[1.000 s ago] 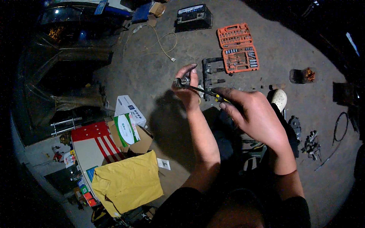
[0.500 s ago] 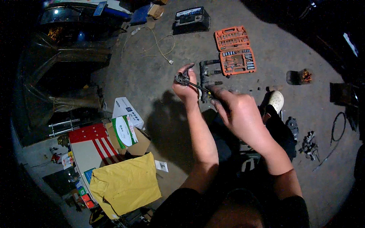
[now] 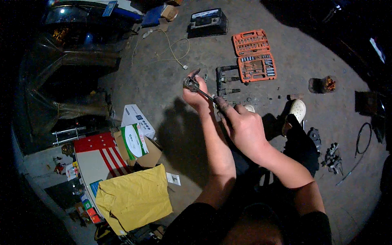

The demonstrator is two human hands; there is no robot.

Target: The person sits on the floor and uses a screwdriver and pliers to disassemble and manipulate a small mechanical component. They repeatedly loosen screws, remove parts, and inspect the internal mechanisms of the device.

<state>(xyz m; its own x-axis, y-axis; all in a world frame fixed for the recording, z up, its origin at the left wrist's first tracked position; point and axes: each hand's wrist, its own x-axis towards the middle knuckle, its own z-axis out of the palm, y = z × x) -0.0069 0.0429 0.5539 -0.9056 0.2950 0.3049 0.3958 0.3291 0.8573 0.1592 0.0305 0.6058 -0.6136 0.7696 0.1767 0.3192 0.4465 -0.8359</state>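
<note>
My left hand (image 3: 199,98) is closed around a small dark metal part (image 3: 190,83), its thumb pointing up and blackened with grime. From the lower right, my right hand (image 3: 246,127) grips what looks like a screwdriver (image 3: 206,95). Its thin dark shaft reaches the metal part; the handle is hidden inside my fingers. On the floor just beyond my hands lies a dark rail with several prongs (image 3: 219,79). An open orange socket set (image 3: 256,55) lies past it, with rows of sockets in both halves.
A black car battery (image 3: 207,22) stands at the far side, near a pale cable (image 3: 188,49). To the left are a white box (image 3: 136,118), a yellow bag (image 3: 134,196) and a red and white panel (image 3: 94,143). Metal parts (image 3: 332,159) and a black hose (image 3: 362,141) lie right.
My right hand has shifted slightly left and down along the tool, with the handle now covered. The left hand has tilted a little left, still holding the metal part.
</note>
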